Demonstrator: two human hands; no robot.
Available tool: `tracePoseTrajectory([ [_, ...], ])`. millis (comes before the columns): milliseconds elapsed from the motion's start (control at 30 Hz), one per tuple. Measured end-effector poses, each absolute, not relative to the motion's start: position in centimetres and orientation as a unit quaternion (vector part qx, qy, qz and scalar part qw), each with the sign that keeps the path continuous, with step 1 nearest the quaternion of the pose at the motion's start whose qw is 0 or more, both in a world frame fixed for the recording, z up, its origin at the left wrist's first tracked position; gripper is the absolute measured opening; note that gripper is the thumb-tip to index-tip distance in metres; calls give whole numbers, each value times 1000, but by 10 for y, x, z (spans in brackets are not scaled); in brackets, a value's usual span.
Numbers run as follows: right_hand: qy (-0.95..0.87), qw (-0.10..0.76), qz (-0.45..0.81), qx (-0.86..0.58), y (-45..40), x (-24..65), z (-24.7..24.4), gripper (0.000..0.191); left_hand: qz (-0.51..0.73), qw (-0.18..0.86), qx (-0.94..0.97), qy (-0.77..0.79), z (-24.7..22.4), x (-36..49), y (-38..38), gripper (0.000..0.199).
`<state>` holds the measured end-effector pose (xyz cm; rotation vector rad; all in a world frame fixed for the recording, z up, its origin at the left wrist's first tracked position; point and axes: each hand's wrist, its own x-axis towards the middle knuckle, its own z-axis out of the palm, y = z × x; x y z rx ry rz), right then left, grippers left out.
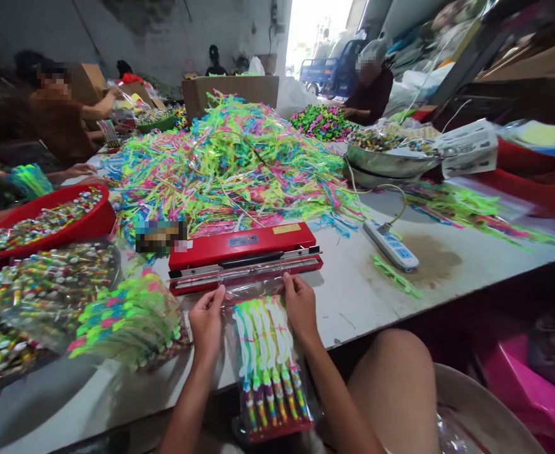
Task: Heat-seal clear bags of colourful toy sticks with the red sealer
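My left hand [205,320] pinches the upper left corner of a clear plastic bag [255,289], and my right hand [302,309] pinches its upper right corner. Inside the bag lies a row of several colourful toys [270,359], with pale and neon strips above and beaded, multicoloured sticks below. The bag's top edge is stretched flat along the front of a red heat sealer [242,247]. Whether the edge lies between the sealer's jaws, I cannot tell. Left of my left hand are stacked neon green and pink toys [128,312] in clear wrapping.
A large heap of neon plastic pieces [249,157] covers the table's middle. A white power strip [391,244] with a cord lies right of the sealer. On the left are a red basin [45,217] and bagged beaded sticks [64,284]. Co-workers [369,85] sit around the table.
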<state>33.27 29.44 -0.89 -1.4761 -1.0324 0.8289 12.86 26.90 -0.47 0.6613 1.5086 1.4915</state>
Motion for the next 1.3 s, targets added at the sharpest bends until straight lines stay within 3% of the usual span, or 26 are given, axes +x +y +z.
tracePoseTrajectory([
  [767, -486, 491, 290, -662, 291, 333, -8, 48, 543, 440, 314, 643, 5, 117, 277, 55],
  [1100, -485, 493, 347, -633, 274, 342, -13, 48, 465, 426, 394, 668, 9, 114, 242, 57],
  [1300, -485, 511, 315, -636, 288, 337, -9, 47, 510, 405, 388, 652, 4, 111, 261, 52],
])
